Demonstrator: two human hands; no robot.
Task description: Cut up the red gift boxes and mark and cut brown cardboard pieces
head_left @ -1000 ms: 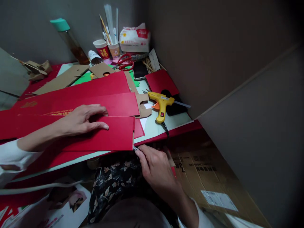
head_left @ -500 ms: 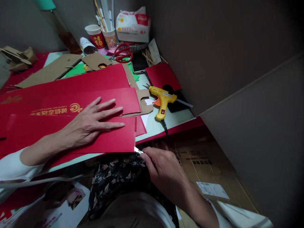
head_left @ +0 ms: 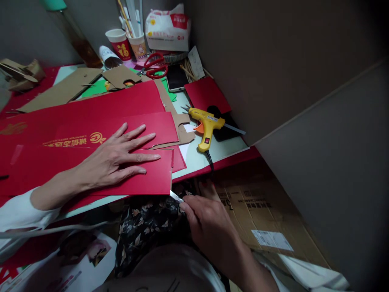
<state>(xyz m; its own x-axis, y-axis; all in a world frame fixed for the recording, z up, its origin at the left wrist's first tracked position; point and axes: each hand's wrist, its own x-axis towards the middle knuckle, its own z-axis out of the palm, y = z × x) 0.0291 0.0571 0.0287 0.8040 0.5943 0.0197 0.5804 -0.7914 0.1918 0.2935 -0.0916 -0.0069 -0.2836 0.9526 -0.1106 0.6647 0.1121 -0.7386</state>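
My left hand (head_left: 117,156) lies flat with fingers spread on a red card sheet (head_left: 152,178) at the table's near edge. More red sheets, one with gold lettering (head_left: 73,140), lie stacked under and behind it. My right hand (head_left: 209,227) is closed around a small utility knife; its metal blade (head_left: 176,197) touches the near right corner of the red sheet, just below the table edge.
A yellow glue gun (head_left: 206,125) lies to the right on the pale mat. Red scissors (head_left: 153,67), a phone (head_left: 174,77), paper cups (head_left: 120,42), a tissue pack (head_left: 167,26) and brown cardboard pieces (head_left: 65,87) sit at the back. A cardboard box (head_left: 258,207) stands below right.
My left hand slid right along the red sheet and spread its fingers. My right hand with the blade stayed at the sheet's corner, dropping slightly lower.
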